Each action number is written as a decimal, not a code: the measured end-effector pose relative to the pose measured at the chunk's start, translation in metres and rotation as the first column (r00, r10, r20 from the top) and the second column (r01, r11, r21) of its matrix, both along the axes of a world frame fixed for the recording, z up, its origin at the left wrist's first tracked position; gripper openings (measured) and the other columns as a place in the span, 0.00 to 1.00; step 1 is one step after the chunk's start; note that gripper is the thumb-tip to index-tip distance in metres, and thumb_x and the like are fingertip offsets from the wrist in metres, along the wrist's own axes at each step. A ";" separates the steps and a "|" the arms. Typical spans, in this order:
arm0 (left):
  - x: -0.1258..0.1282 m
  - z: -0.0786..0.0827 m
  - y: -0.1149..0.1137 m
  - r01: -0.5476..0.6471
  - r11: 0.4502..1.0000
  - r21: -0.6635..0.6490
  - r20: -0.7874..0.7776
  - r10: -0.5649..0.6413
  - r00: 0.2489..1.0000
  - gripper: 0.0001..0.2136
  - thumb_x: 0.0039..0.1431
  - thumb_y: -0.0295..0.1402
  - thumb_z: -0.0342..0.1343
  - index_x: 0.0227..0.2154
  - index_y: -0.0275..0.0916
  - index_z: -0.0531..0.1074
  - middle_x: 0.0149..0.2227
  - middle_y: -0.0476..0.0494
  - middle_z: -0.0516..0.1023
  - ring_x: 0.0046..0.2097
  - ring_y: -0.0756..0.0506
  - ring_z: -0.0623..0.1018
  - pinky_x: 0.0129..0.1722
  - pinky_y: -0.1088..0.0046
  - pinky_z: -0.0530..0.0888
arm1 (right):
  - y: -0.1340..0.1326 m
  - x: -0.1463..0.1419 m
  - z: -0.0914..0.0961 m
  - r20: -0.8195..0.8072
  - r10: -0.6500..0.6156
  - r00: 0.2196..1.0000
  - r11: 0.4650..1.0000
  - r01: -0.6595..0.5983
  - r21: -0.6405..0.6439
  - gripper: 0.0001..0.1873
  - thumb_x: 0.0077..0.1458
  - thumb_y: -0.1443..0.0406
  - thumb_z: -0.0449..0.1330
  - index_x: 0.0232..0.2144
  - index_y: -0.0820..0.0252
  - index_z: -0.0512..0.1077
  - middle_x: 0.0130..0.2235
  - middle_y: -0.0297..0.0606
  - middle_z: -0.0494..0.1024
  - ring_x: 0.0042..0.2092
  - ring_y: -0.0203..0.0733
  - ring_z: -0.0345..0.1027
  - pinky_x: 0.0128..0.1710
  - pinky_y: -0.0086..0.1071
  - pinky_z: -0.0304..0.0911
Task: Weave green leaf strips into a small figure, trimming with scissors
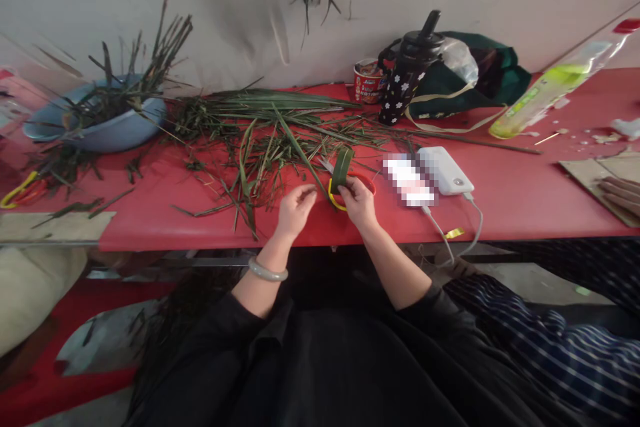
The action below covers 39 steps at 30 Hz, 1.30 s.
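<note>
My right hand pinches a folded green leaf strip between thumb and fingers, and the strip stands up in a loop. Under it lies a pair of scissors with red and yellow handles, partly hidden by the hand. My left hand is a little to the left, apart from the strip, with thumb and fingertips brought together; whatever they hold is too small to make out. Beyond the hands spreads a pile of long green leaves, and one blade slants down between the two hands.
A blue basin of leaf stalks stands at left, near another pair of scissors. A black tumbler, red tub, bottle, white power bank and blurred-out object lie rightward. Another person's hand rests far right.
</note>
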<state>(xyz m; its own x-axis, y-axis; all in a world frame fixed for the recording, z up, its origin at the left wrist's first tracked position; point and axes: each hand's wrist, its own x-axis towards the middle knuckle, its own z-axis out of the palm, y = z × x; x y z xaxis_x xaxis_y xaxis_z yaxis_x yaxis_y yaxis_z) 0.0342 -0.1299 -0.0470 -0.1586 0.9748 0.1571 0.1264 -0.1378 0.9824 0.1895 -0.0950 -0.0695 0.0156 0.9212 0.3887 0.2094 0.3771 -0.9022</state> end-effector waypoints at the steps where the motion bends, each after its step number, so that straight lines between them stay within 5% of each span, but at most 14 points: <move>1: 0.009 -0.001 -0.003 0.010 1.000 -0.003 0.030 -0.010 1.000 0.12 0.47 0.35 0.55 0.36 0.39 0.72 0.36 0.44 0.76 0.39 0.47 0.75 0.42 0.70 0.69 | 0.000 0.000 0.000 0.017 0.021 1.000 1.000 -0.021 0.004 0.11 0.50 0.62 0.53 0.36 0.57 0.69 0.34 0.36 0.75 0.36 0.40 0.69 0.38 0.36 0.65; 7: 0.034 -0.004 -0.003 -0.048 0.999 0.009 0.074 0.048 0.996 0.14 0.48 0.37 0.55 0.39 0.40 0.70 0.35 0.45 0.74 0.35 0.49 0.73 0.38 0.73 0.69 | -0.002 0.002 0.004 0.142 0.039 0.989 0.994 -0.053 0.098 0.07 0.50 0.64 0.54 0.32 0.57 0.70 0.36 0.37 0.73 0.39 0.40 0.68 0.41 0.37 0.64; 16: 0.033 -0.009 -0.003 0.060 0.998 -0.020 0.239 -0.053 0.970 0.11 0.49 0.39 0.53 0.33 0.38 0.71 0.29 0.49 0.74 0.29 0.51 0.71 0.31 0.75 0.69 | -0.002 0.001 0.006 0.181 0.091 0.979 0.980 -0.120 0.156 0.08 0.50 0.67 0.53 0.33 0.55 0.70 0.48 0.39 0.66 0.50 0.41 0.61 0.50 0.39 0.58; 20: 0.030 -0.011 -0.004 0.006 1.000 -0.020 0.284 0.000 0.959 0.10 0.49 0.39 0.54 0.31 0.38 0.71 0.26 0.50 0.73 0.27 0.52 0.70 0.29 0.76 0.68 | -0.001 0.000 0.004 0.129 0.040 0.991 0.988 -0.058 0.140 0.10 0.51 0.64 0.53 0.37 0.56 0.69 0.46 0.41 0.69 0.49 0.41 0.63 0.49 0.38 0.59; 26: 0.030 -0.014 -0.004 0.026 1.000 -0.004 0.359 -0.023 0.933 0.11 0.45 0.37 0.58 0.31 0.35 0.72 0.27 0.48 0.75 0.29 0.52 0.72 0.31 0.76 0.68 | -0.001 0.000 0.004 0.058 0.059 0.997 0.997 -0.055 -0.057 0.16 0.53 0.58 0.50 0.42 0.59 0.66 0.39 0.40 0.74 0.40 0.41 0.68 0.42 0.37 0.64; 39: 0.031 -0.017 -0.003 0.101 0.995 0.019 0.387 -0.100 0.917 0.09 0.43 0.33 0.59 0.30 0.37 0.72 0.29 0.49 0.75 0.33 0.52 0.73 0.37 0.74 0.69 | -0.001 0.003 0.003 0.119 0.132 0.984 0.991 -0.129 -0.032 0.12 0.50 0.64 0.51 0.36 0.60 0.71 0.34 0.37 0.75 0.37 0.40 0.68 0.41 0.36 0.63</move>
<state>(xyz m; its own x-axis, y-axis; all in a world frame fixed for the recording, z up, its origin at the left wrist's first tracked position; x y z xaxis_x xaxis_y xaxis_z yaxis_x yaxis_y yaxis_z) 0.0656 -0.1329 -0.0637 -0.1077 0.9890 0.1016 -0.2775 -0.1281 0.9521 0.1927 -0.0963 -0.0669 -0.1513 0.9215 0.3578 0.2680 0.3866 -0.8824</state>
